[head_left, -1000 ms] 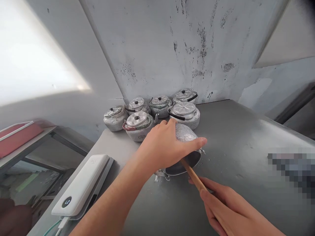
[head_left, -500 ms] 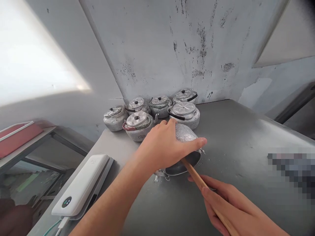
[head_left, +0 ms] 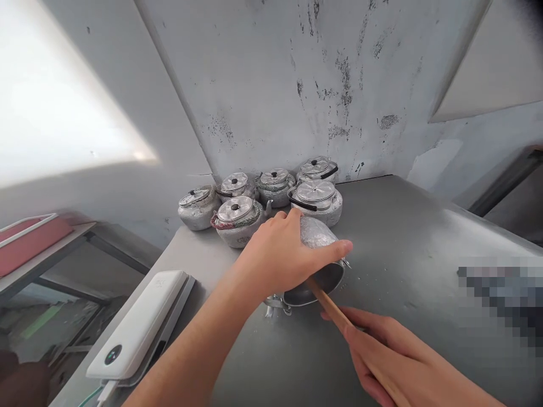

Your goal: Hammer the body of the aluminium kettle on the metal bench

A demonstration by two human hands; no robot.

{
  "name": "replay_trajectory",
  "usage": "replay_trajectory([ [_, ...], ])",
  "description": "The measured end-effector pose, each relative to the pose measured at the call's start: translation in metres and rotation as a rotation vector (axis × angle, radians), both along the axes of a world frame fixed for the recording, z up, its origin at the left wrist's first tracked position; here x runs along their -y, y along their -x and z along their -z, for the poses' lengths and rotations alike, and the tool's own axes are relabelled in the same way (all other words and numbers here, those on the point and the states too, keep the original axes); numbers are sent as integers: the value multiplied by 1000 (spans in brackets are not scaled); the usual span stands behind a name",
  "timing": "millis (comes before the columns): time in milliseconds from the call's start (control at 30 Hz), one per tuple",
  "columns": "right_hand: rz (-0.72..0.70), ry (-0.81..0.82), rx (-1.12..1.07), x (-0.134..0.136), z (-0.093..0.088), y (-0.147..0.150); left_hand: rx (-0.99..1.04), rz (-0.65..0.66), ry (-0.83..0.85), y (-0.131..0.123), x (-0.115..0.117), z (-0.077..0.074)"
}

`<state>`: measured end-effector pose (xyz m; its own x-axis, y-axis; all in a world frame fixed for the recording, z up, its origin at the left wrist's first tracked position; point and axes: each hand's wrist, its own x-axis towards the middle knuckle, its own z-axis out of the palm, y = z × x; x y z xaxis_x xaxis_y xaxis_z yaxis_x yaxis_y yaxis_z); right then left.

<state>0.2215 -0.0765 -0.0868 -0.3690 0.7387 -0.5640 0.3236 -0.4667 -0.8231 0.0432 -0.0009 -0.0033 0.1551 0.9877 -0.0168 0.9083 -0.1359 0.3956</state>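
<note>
An aluminium kettle (head_left: pixel 319 265) lies tipped on its side on the grey metal table (head_left: pixel 407 237), its open mouth facing me. My left hand (head_left: pixel 282 254) is wrapped over the kettle's body and holds it down. My right hand (head_left: pixel 384 350) is closed round a wooden stick (head_left: pixel 331 305). The stick's far end reaches into the kettle's mouth, where it is hidden behind my left thumb.
Several lidded aluminium kettles (head_left: pixel 235 217) stand grouped at the table's back edge against a stained wall (head_left: pixel 297 85). A white power bank (head_left: pixel 138 328) lies on a tablet at the table's left front, with a cable attached. A red tray (head_left: pixel 29 237) sits on a lower shelf at left.
The view has shifted slightly down. My right hand with the stick has moved a little; my left hand keeps its hold on the kettle.
</note>
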Motion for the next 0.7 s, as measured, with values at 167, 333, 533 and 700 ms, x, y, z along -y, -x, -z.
replay_trajectory([
  [167, 14, 11, 11, -1, -8, -1, -2, -3, 1, -1, -1, -1],
  [333, 57, 57, 22, -1, -6, 0, 6, 2, 1, 0, -2, 0],
  [533, 124, 130, -16, -1, -3, 0, 12, 3, -9, 1, -3, 1],
  [700, 151, 185, -27, -3, -6, -2, 10, 3, -9, 0, -2, 0],
])
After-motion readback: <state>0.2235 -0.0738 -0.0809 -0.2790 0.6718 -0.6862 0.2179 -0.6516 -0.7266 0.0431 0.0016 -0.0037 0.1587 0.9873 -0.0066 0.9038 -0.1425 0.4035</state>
